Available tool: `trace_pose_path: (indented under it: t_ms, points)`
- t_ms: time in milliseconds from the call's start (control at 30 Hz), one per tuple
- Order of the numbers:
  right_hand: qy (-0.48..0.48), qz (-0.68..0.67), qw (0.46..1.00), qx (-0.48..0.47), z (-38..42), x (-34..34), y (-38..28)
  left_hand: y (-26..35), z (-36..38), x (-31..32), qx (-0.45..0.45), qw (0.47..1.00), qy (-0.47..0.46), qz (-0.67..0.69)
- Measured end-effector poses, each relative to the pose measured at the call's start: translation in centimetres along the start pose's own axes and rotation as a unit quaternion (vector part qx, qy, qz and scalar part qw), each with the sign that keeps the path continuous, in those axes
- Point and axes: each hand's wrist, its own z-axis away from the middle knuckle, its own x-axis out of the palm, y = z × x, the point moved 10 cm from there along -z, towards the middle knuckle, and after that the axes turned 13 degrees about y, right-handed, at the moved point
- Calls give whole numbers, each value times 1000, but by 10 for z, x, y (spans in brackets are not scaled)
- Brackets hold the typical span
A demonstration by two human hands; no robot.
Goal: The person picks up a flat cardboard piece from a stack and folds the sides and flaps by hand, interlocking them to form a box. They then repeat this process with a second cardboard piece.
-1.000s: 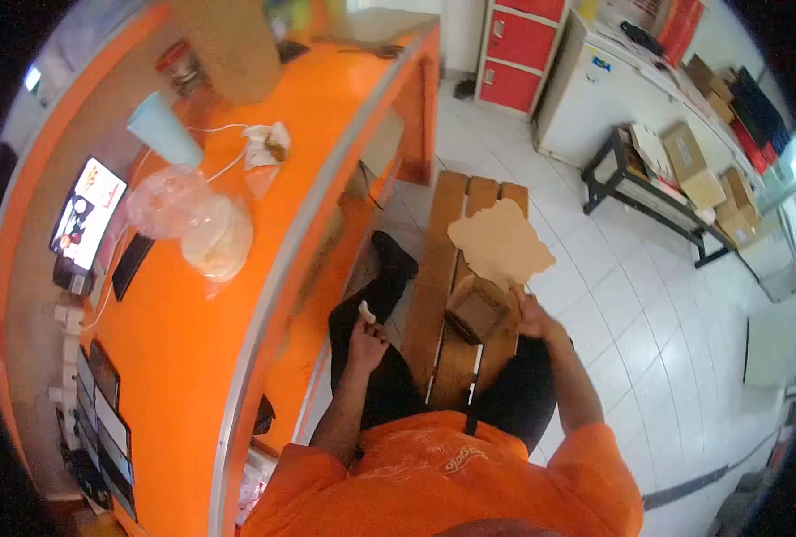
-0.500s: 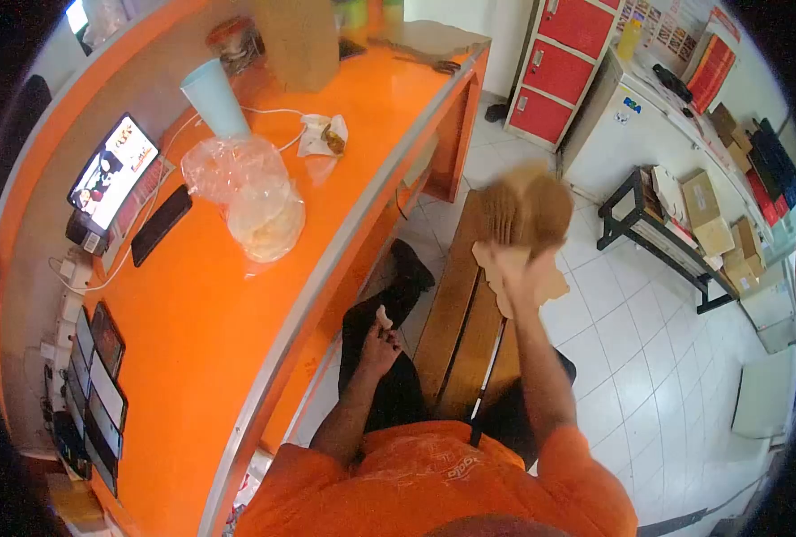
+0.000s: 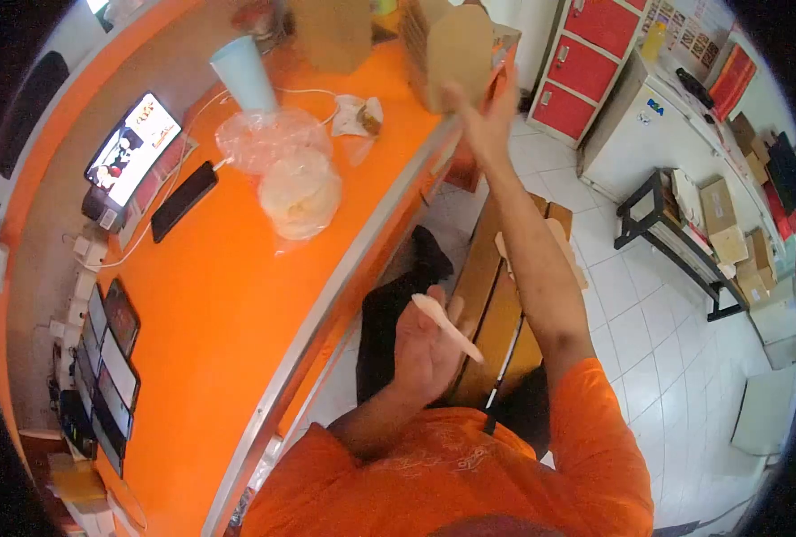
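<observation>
My left hand [image 3: 425,349] is raised over my lap, with a whitish, elongated piece [image 3: 448,328] held against its fingers. My right hand [image 3: 485,121] reaches out to the far end of the orange counter [image 3: 210,349], its fingers on a brown cardboard container [image 3: 459,55]. That container is slightly blurred, and part of its base is hidden by the hand. Beneath my right forearm, a torn pale brown sheet [image 3: 563,251] lies on the wooden bench [image 3: 480,279].
A clear plastic bag [image 3: 299,192], a light blue cup [image 3: 243,74], a crumpled napkin [image 3: 353,116] and a black phone [image 3: 184,201] lie or stand on the counter. Red lockers [image 3: 571,67] and a black rack [image 3: 676,242] with boxes stand beyond.
My right hand has moved the brown container from above the bench to the counter's far end. My left hand has risen with the whitish piece. The view has shifted slightly.
</observation>
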Motion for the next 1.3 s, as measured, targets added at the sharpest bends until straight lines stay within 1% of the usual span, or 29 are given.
trace_pose_path:
  t_ms: [33,67,100,133,167,200,233,267,300,333,400,500,533,567,600,700,733,800,867,900,967,1000,1033,1067,1100,1133,1167,1267,1300]
  points:
    - [13,42,999,-19,11,-15,10,14,11,25,32,998,-28,36]
    - [3,113,993,-39,32,-45,2,29,25,48,65,995,-47,62]
    - [-29,219,975,-14,62,-68,32,43,39,71,98,989,-67,89]
    - [-107,276,955,-17,92,-88,60,57,50,88,153,976,-120,94]
    - [-187,340,920,-56,134,-115,98,70,62,104,206,958,-172,103]
    - [-290,360,885,-53,182,-146,162,77,72,109,231,954,-165,100]
    - [-395,404,825,16,222,-179,176,78,79,110,223,947,-200,114]
    - [-426,456,777,83,253,-222,204,78,87,111,216,940,-232,127]
    - [-424,524,738,45,282,-261,215,79,91,111,214,939,-233,136]
    - [-391,539,745,24,309,-294,235,78,97,115,209,939,-233,144]
    - [-407,523,740,117,319,-332,232,74,105,119,178,942,-236,161]
    - [-351,490,789,119,311,-355,198,59,115,127,126,929,-266,224]
    - [-354,474,800,99,311,-353,195,54,118,131,112,920,-279,250]
    - [-357,459,810,77,309,-351,193,53,120,135,104,924,-290,226]
    - [-363,445,817,57,311,-354,188,51,123,139,115,917,-305,229]
    - [-365,438,819,55,306,-349,180,47,132,150,152,894,-347,239]
    - [-340,439,831,31,298,-346,173,49,133,154,166,885,-360,243]
    - [-294,438,849,-14,289,-348,158,59,135,159,271,830,-458,171]
    - [-179,480,858,29,280,-374,179,69,142,167,356,784,-499,98]
    - [-121,500,856,52,279,-394,192,79,150,170,393,776,-488,65]
    - [4,581,802,142,282,-435,218,85,156,168,444,775,-449,24]
    - [64,616,763,185,286,-458,226,84,157,163,458,783,-421,18]
    - [109,631,701,313,298,-482,241,84,157,159,471,789,-394,13]
    - [116,546,728,399,320,-505,293,81,154,156,461,796,-392,-3]
    - [130,457,733,487,345,-527,344,80,148,150,450,802,-393,-17]
    - [146,379,717,566,370,-546,390,76,141,144,438,807,-395,-31]
    - [71,274,675,681,376,-525,383,69,131,133,433,822,-366,-46]
    - [17,133,684,717,355,-477,326,45,92,88,364,863,-298,-182]
    - [37,103,670,734,371,-490,371,37,79,70,331,867,-279,-245]
